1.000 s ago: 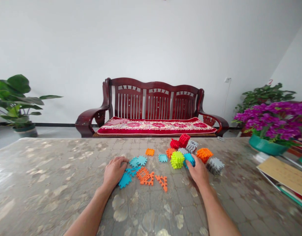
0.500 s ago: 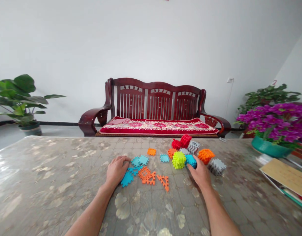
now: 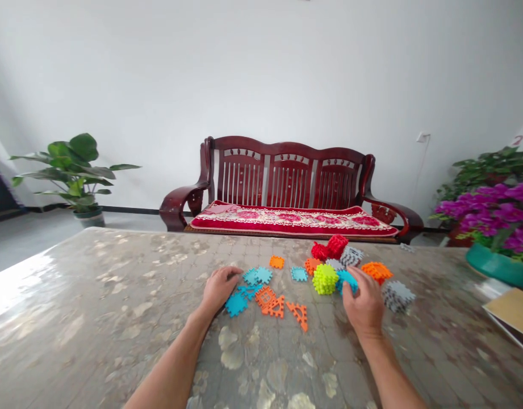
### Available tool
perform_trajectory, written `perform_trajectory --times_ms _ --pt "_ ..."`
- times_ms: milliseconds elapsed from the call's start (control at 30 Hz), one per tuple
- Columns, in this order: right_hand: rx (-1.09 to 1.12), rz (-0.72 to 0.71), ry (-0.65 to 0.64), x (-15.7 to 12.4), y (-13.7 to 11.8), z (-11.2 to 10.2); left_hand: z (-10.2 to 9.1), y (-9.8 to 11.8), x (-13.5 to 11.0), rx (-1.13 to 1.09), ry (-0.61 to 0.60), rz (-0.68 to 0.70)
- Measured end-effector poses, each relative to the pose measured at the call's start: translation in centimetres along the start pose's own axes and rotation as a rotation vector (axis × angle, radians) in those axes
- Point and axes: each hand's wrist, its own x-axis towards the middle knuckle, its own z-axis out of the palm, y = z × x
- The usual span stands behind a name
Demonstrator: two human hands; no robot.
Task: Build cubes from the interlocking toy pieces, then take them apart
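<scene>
On the table, my left hand point(image 3: 221, 291) rests palm down beside light-blue tiles point(image 3: 258, 276) and a blue tile point(image 3: 236, 304), holding nothing. Right of these lie an orange window tile point(image 3: 265, 297) and orange triangular pieces point(image 3: 298, 314). My right hand point(image 3: 364, 304) has its thumb and fingers around a stack of blue interlocking tiles point(image 3: 345, 280), partly hidden by the fingers. Against that stack stands a lime-green tile stack point(image 3: 325, 279). Around it are an orange stack point(image 3: 377, 272), grey stacks point(image 3: 398, 296) and red stacks point(image 3: 338, 246).
A single light-blue tile point(image 3: 299, 274) and an orange tile point(image 3: 277, 262) lie mid-table. At right are a teal pot point(image 3: 500, 266) of purple flowers and a cardboard-coloured folder or book point(image 3: 512, 312). Behind the table point(image 3: 116, 318) stands a wooden bench point(image 3: 287, 170).
The view has swung left, so everything sits farther right in the picture. My right hand stays at the blue stack, its fingers now reaching more over the top. My left hand keeps its place.
</scene>
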Motion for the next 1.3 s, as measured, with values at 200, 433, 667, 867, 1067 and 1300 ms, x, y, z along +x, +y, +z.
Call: perform_trajectory --times_ms 200,433,667,867,1067,1300 --pt "0.334 -0.168 -0.348 -1.0 -8.6 1.3 -0.2 0.9 -0.9 0.087 -0.009 0.112" --pt "0.463 0.011 -0.684 -1.8 -13.5 4.1 -0.2 1.7 -1.5 0.044 -0.076 0.261" --pt "0.371 -0.143 -0.776 -1.0 -15.2 6.0 -0.2 2.0 -1.5 -0.107 -0.097 0.276" --pt "0.096 -0.065 -0.777 -0.3 -16.4 6.3 -0.2 2.1 -1.4 -0.154 -0.093 0.201" --pt "0.113 -0.178 -0.809 0.2 -18.4 6.4 0.2 1.9 -1.1 -0.196 -0.08 0.166" --pt "0.005 -0.175 -0.912 1.4 -19.1 8.3 0.1 2.0 -1.2 -0.256 -0.108 0.163"
